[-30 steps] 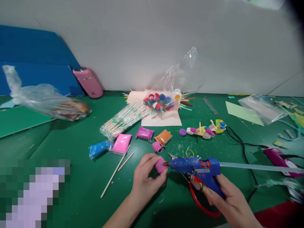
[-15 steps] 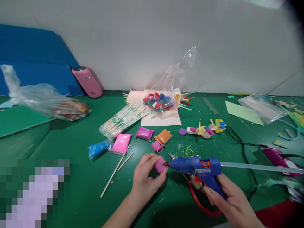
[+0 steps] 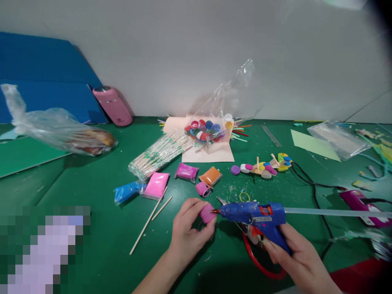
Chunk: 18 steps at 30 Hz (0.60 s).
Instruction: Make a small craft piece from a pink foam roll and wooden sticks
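Note:
In my left hand [image 3: 191, 230] a small pink-purple piece [image 3: 207, 212], perhaps a bottle cap or clay, is pinched between thumb and fingers. My right hand [image 3: 295, 255] grips a blue glue gun [image 3: 254, 212] by its handle. The gun's metal nozzle [image 3: 215, 211] points left and meets the pink-purple piece. A clear glue stick [image 3: 324, 212] runs out of its back to the right. Beneath the gun lie scissors with red handles [image 3: 255, 261], partly hidden. Another pink-purple piece [image 3: 203, 189] rests beyond my left hand.
Packets of pink [image 3: 157, 185], purple [image 3: 186, 172] and orange clay [image 3: 210, 176] lie ahead, near bagged sticks [image 3: 159, 154] and bottle caps [image 3: 203, 130]. Two loose sticks [image 3: 146, 226] are at left. A colourful stick assembly [image 3: 263, 167] and black cable [image 3: 314, 200] lie right. A pink bottle [image 3: 113, 106] stands behind.
Almost nothing differs. Both hands stay in place, with the glue gun's nozzle still against the pink-purple piece.

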### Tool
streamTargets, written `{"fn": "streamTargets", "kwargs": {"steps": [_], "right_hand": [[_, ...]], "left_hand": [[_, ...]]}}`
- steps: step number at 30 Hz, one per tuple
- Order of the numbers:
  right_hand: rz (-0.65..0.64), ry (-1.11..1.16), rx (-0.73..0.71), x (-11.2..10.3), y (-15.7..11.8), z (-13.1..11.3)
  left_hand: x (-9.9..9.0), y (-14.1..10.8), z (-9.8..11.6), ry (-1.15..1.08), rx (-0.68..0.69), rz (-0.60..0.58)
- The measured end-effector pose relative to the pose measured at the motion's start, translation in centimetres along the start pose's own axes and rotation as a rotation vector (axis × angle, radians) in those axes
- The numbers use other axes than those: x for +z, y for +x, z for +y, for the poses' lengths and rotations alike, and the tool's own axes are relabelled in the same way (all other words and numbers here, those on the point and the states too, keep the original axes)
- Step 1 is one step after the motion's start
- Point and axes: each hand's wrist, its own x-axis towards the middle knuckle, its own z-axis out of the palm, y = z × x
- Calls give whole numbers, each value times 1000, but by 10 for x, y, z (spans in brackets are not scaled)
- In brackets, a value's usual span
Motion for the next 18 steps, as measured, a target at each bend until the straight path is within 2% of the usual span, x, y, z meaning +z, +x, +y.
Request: {"fn": "streamTargets", "kwargs": {"steps": [11, 18], "right_hand": [[-22, -5, 31, 2, -2, 4], [121, 44, 76, 4, -2, -7]], "left_hand": [[-2, 1, 2, 14, 13, -2], [0, -1, 1, 1, 12, 8]]}}
